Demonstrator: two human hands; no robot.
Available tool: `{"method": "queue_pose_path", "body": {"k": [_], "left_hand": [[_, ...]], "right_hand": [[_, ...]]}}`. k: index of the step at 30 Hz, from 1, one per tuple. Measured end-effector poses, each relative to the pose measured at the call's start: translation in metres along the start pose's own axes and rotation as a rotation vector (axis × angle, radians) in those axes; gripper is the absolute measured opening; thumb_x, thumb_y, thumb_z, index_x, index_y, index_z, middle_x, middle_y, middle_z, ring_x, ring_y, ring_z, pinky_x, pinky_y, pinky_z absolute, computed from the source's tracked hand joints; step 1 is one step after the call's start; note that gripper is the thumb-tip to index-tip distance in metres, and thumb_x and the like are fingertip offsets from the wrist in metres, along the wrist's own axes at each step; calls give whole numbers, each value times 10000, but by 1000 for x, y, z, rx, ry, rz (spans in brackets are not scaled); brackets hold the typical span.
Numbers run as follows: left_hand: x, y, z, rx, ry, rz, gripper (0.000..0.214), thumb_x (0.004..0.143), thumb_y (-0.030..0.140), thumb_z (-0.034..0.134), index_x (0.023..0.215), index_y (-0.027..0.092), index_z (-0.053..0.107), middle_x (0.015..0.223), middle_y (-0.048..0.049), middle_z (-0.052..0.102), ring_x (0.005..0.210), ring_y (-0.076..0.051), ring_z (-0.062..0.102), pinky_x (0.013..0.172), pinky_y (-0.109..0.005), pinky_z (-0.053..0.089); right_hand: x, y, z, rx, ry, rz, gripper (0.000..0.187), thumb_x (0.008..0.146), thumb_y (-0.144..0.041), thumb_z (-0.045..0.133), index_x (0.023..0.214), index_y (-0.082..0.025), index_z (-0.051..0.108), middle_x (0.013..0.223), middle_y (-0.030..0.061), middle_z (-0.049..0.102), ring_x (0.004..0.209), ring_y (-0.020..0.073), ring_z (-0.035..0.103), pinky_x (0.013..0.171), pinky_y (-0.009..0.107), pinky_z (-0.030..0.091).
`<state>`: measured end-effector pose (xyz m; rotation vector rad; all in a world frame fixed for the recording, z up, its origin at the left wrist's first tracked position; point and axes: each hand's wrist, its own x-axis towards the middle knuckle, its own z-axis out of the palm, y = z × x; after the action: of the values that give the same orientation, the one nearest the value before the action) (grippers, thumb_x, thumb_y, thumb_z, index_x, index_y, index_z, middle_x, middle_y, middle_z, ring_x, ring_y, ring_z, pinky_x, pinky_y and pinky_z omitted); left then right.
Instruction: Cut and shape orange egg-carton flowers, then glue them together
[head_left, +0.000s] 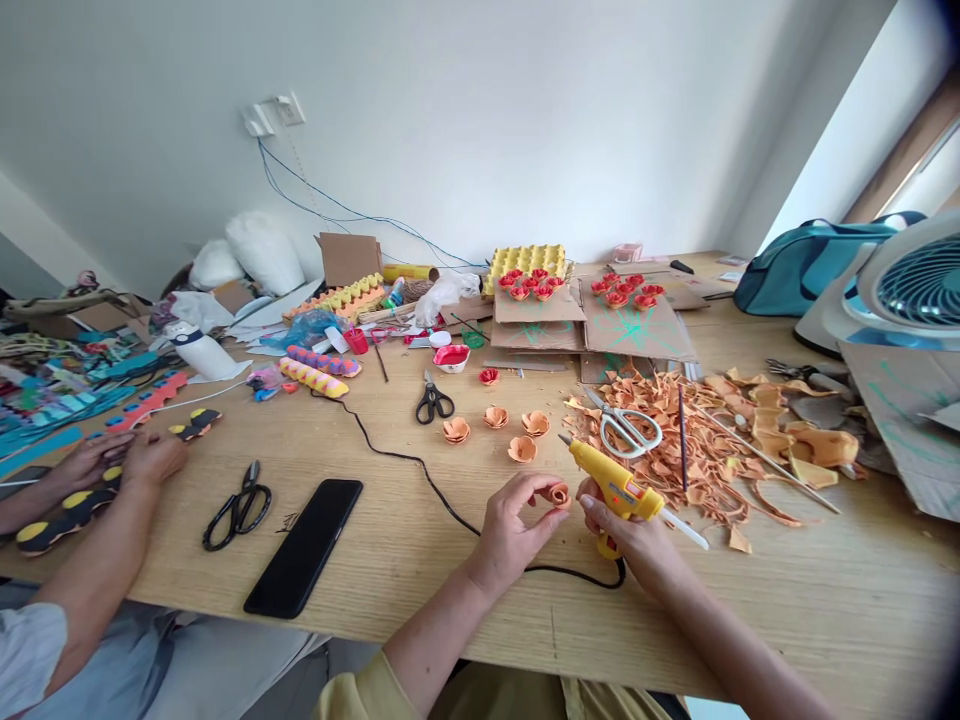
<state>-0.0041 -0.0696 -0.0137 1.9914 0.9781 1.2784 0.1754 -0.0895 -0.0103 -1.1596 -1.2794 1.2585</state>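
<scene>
Between the thumb and fingers of my left hand [514, 525] is a small rolled orange flower piece [559, 495]. My right hand [630, 535] is wrapped round a yellow hot glue gun [615, 482], its nozzle aimed to the upper left and a white glue stick [684, 528] jutting from its back. Several orange flower cups, one of them a front cup [523, 449], lie just beyond my hands. A single red flower [489, 376] rests farther back. White-handled scissors [630, 432] lie on a heap of orange scraps [712, 450] to the right.
Black scissors [433, 400], a second black pair [238, 508] and a phone [304, 547] lie leftward. The glue gun's black cord [427, 475] crosses the table. Red flowers sit on cardboard [637, 330] at the back. A co-worker's hands [127, 465] work at left; a fan [892, 285] stands right.
</scene>
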Motion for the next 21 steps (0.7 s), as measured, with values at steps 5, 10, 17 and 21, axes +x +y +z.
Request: {"method": "queue_pose_path", "body": {"k": [5,10,17,21], "left_hand": [[-3,-1,7,-3,-69,-14,214,830,142,712,1036,178,665,936,-46,673,767,-134,605,710,-238,510],[-4,-6,9,69,-93,-21,233,824,81,659,1036,177,652,929,-43,631,743,-135,577,682,-243,497],[-4,-7,11,126,-146,-106,216,785,47,649,967,161,629,901,-29,600,765,-145,578,704,-253,487],[-4,-7,12,138,-163,-122,201,772,45,665,937,155,631,871,-27,602,782,-157,585,733,-264,492]], "right_hand": [[3,-1,4,139,-13,24,364,761,-521,702,768,-221,496,800,0,593,584,109,463,544,260,408],[7,15,6,-13,-2,8,348,713,-473,748,865,-215,572,694,-40,539,627,134,505,615,276,446],[6,39,7,-262,114,0,287,766,-446,706,901,-219,593,657,-42,587,586,146,534,573,270,444],[5,35,5,-360,83,6,224,794,-410,673,883,-216,604,715,-8,661,631,172,600,611,282,475]]}}
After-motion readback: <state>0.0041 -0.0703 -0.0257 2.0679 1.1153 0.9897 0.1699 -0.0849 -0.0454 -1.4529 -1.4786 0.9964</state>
